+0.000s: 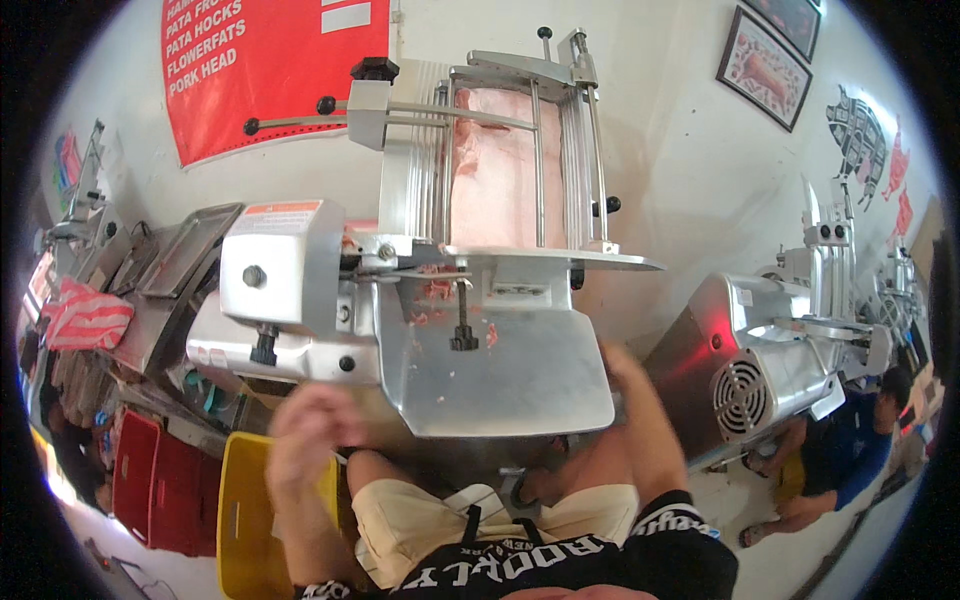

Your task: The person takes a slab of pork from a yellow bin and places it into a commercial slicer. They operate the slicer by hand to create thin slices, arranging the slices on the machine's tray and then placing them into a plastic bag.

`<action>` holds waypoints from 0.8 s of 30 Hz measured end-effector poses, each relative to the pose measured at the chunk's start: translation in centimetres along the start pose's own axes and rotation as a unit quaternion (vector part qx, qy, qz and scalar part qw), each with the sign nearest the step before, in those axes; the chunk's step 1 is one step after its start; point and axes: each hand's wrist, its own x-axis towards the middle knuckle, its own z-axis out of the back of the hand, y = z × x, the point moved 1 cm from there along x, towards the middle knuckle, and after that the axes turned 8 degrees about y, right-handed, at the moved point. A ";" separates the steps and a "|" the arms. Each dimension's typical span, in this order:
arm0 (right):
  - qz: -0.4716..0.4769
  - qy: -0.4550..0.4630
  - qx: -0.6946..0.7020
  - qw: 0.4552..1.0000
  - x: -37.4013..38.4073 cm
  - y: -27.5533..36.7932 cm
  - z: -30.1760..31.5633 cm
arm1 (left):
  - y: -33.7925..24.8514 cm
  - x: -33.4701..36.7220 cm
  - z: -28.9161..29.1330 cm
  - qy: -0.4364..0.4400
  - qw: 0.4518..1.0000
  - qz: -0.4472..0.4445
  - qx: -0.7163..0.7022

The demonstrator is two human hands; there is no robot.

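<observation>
A pale wall [660,130] rises behind the meat slicer [310,270], with a red banner [270,80] to the slicer's upper left and a framed picture [765,68] to its upper right. A second slicer [770,340] stands to its right, and a seated person in blue [850,445] is beyond that. The surface under the meat slicer is mostly hidden by the machine. A pale slab of meat [507,180] lies in the slicer's carriage, behind rods; red scraps [437,287] cling below the blade.

The left hand [315,425], in front of the slicer's left side, is motion-blurred; I cannot tell its grip. The right hand [620,365] is at the slicer tray's right edge, fingers hidden, grip unclear.

Left of the slicer are metal trays [190,250]; below them, a red bin [135,470] and yellow bin [232,520], contents indistinct.
</observation>
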 end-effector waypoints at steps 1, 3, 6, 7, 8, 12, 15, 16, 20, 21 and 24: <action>-0.048 0.070 0.133 0.987 -1.5 -2.6 -4.0 | 2.6 1.9 -2.2 0.014 0.997 0.065 -0.035; -0.048 0.099 0.223 0.969 -2.6 -5.5 -7.1 | 6.7 7.0 -5.5 0.028 0.991 0.134 0.003; -0.014 0.091 0.262 0.961 -2.0 -6.1 -7.6 | 9.9 14.6 -5.8 -0.057 0.983 0.148 -0.095; -0.010 0.094 0.263 0.960 -1.6 -6.2 -7.9 | 11.3 16.4 -3.8 -0.041 0.978 0.107 -0.172; -0.009 0.091 0.261 0.961 -1.4 -6.5 -7.4 | 12.1 18.6 -3.3 -0.095 0.978 0.102 -0.155; 0.003 0.098 0.263 0.960 -0.8 -6.9 -6.7 | 12.3 22.5 -2.7 -0.214 0.941 0.072 -0.251; 0.003 0.099 0.266 0.959 -0.6 -7.8 -6.1 | 13.3 23.6 -2.2 -0.217 0.940 0.053 -0.258; 0.002 0.098 0.267 0.959 -0.4 -8.0 -5.9 | 13.5 23.7 -2.0 -0.196 0.938 0.054 -0.280; 0.004 0.101 0.272 0.957 -0.1 -8.1 -5.6 | 13.4 24.3 -2.6 -0.202 0.940 0.035 -0.271; 0.004 0.101 0.272 0.957 -0.3 -8.3 -5.5 | 13.3 24.1 -2.8 -0.211 0.940 0.035 -0.265; 0.006 0.104 0.271 0.957 -0.1 -8.3 -5.5 | 13.1 24.4 -2.5 -0.206 0.934 0.027 -0.290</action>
